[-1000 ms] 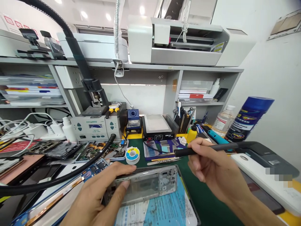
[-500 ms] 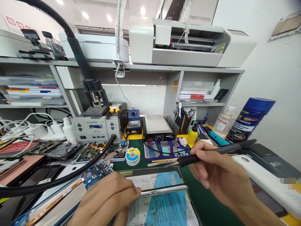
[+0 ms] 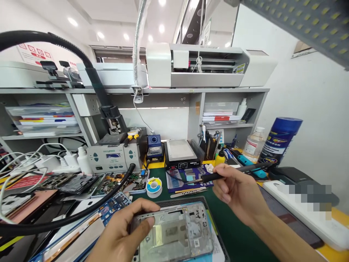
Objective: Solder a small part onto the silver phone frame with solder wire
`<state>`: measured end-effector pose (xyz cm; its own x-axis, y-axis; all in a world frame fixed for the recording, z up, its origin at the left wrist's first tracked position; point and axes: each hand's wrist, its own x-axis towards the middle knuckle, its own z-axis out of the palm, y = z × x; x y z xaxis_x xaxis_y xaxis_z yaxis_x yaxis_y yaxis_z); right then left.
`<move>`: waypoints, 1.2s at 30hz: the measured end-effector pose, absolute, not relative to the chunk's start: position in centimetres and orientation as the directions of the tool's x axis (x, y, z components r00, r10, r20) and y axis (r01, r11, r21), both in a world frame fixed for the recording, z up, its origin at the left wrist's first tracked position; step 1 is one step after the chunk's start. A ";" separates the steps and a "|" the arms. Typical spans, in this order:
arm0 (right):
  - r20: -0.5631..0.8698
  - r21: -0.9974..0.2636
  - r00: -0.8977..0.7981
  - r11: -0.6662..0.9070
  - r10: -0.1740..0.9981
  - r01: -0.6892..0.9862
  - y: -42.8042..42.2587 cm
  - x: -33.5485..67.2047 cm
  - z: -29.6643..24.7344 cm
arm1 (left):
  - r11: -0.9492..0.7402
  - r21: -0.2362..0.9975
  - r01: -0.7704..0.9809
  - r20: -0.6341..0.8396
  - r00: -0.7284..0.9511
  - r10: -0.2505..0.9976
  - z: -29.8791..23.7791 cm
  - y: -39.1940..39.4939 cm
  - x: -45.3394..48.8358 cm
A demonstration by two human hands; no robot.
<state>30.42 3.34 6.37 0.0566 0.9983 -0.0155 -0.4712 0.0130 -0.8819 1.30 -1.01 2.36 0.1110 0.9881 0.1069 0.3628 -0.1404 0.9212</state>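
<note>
My left hand [image 3: 122, 231] grips a bare silver phone frame [image 3: 174, 231] at its left end, thumb on top and fingers behind the far edge. The frame's inner side, with a pale strip and small cutouts, faces me. Beneath it lies a blue-and-white sheet [image 3: 216, 251] on a dark perforated pad. My right hand [image 3: 240, 191] is closed round the black handle of a soldering iron [image 3: 211, 177]. Its metal tip points left, apart from the frame and over the tweezers [image 3: 188, 192] area.
A solder spool [image 3: 154, 187] stands behind the frame. Behind are a hot plate [image 3: 180, 153], a soldering station [image 3: 155, 145] and a hot-air station [image 3: 113, 156]. Its black hose crosses the left side above phone parts. A blue spray can [image 3: 280, 140] and a white power strip [image 3: 305, 207] stand right.
My left hand has turned the phone frame from edge-on to its inner face towards me. The soldering iron has shifted slightly left. The head view has tilted up.
</note>
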 end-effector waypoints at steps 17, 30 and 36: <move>-0.152 -0.911 0.055 -0.119 0.987 -0.394 5.1 31.1 4.8 | -0.471 0.325 0.820 0.179 0.436 0.882 3.7 2.5 1.0; -0.166 -0.937 0.062 -0.138 0.984 -0.321 5.9 31.0 4.5 | -0.332 0.312 0.890 0.116 0.311 0.943 3.4 9.4 2.1; -0.012 -0.957 0.063 0.007 0.998 -0.291 4.9 30.3 4.7 | -0.297 0.718 0.629 0.217 0.204 0.955 4.8 6.1 2.4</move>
<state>30.25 4.85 4.69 0.0627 0.9980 -0.0116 -0.2913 0.0072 -0.9566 2.42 6.08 4.76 0.2036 0.9547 0.2169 0.6288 -0.2973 0.7185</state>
